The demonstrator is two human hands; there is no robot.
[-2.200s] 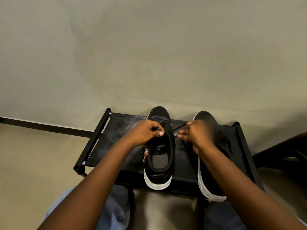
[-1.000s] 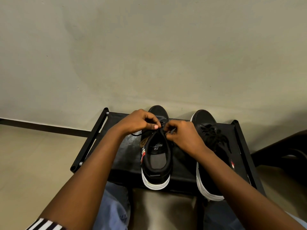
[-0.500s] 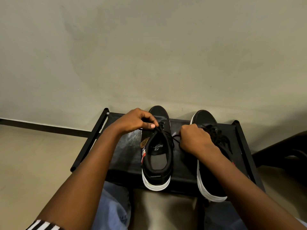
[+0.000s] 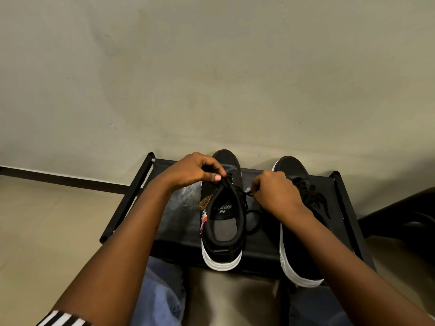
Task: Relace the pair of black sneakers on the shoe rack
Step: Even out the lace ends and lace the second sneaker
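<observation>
Both pinching the thin black lace (image 4: pixel 243 196): holds one strand in left hand (image 4: pixel 195 170) at the top eyelets (image 4: pixel 231 178) of the sneaker (image 4: pixel 237 231) between the hands, other in right hand (image 4: pixel 275 191) just beside; likely limp and light, best gripped near the tip; shoe rack (image 4: pixel 179 222) beneath both.

two sneakers (image 4: pixel 222 234) side by side on rack (image 4: pixel 179 222), wall (image 4: pixel 211 78) behind.

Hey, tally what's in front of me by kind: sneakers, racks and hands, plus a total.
Black sneakers: 2 (left sneaker, right sneaker)
Shoe rack: 1
Hands: 2 (left hand, right hand, both pinching the left sneaker's lace)
Total: 5
</observation>
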